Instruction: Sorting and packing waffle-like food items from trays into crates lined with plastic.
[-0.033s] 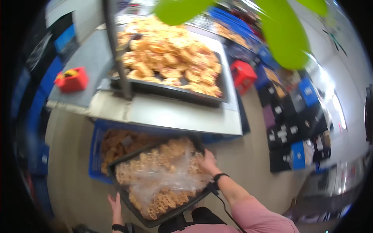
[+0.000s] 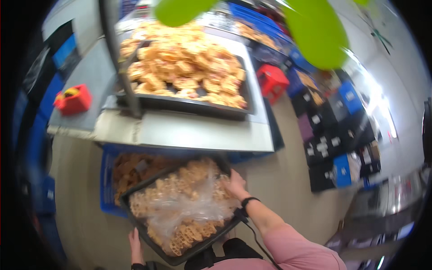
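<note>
In front of my body is a black tray (image 2: 155,249), tilted. It holds tan pieces with a honeycomb look (image 2: 191,231), partly under a crumpled clear plastic bag (image 2: 180,210). My right hand (image 2: 235,184) grips the tray's right side, thumb and fingers at the rim. Beside the tray's lower left edge is my left hand (image 2: 136,247), fingers stretched out; whether it touches the tray I cannot tell. Partly beneath the tray, a blue crate (image 2: 106,180) on the floor contains brownish pieces (image 2: 130,167).
Above the crate stands a white-topped table (image 2: 202,135) bearing a large black tray (image 2: 189,106) heaped with yellow-orange pieces (image 2: 184,63). A grey post (image 2: 118,58) rises at its left, near a red container (image 2: 75,100). A red stool (image 2: 272,83) and stacked bins (image 2: 330,146) are right.
The whole view has shifted slightly, so the table and tray appear further left. My left hand's fingers have come closer together and nearer the tray's side. My right hand keeps its grip.
</note>
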{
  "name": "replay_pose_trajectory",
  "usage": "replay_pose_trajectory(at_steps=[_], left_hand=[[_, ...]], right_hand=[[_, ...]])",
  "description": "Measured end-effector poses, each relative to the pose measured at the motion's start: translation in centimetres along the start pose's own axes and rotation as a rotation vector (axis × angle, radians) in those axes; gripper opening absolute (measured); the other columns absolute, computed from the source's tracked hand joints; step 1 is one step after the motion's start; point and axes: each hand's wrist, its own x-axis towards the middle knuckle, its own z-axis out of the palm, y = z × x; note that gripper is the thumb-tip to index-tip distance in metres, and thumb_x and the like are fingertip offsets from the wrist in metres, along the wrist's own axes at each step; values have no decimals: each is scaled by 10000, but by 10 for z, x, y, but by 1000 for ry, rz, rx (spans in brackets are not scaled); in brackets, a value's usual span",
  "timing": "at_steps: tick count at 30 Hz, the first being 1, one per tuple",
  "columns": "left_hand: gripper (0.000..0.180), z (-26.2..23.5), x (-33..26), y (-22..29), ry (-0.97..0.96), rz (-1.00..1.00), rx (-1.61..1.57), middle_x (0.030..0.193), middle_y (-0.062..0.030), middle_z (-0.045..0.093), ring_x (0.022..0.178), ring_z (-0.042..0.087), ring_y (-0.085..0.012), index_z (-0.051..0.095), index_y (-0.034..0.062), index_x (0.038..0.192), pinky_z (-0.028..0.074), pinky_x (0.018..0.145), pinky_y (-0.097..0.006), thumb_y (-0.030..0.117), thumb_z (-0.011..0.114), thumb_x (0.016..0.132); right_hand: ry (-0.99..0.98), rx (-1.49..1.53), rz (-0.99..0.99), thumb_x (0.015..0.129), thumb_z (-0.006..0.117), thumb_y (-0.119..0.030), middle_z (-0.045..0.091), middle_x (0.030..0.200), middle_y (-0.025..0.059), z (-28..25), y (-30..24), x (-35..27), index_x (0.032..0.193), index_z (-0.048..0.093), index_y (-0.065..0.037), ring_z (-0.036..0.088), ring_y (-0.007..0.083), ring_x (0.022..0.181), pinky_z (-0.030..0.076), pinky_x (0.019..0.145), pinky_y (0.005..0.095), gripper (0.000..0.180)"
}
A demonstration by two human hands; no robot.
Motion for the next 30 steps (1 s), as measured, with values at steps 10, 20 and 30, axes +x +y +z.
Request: replay_pose_trajectory(at_steps=[10,20,30], left_hand=[[604,40,-4,13,-143,-185,23,1256,-121,502,1114,516,-252,403,12,1311,445,910,-374,428,554,900],[559,123,-107,79,-160,-130,355,1192,-199,519,1037,546,-319,422,-46,1284,492,830,-422,381,487,928],[567,275,-124,48,-400,106,626,1228,-158,515,1070,538,-281,399,-27,1290,459,887,-394,292,610,871]], right_hand=[[-179,370,151,740,597,-565,601,1130,210,1,74,32,1127,586,-12,569,358,1050,459,866,417,675],[-243,759,345,736,657,-532,610,1088,232,40,217,-85,1181,526,26,595,320,1022,462,860,380,726],[62,1146,745,758,688,-455,617,924,88,-15,408,-271,1141,538,43,564,174,814,457,715,312,646]])
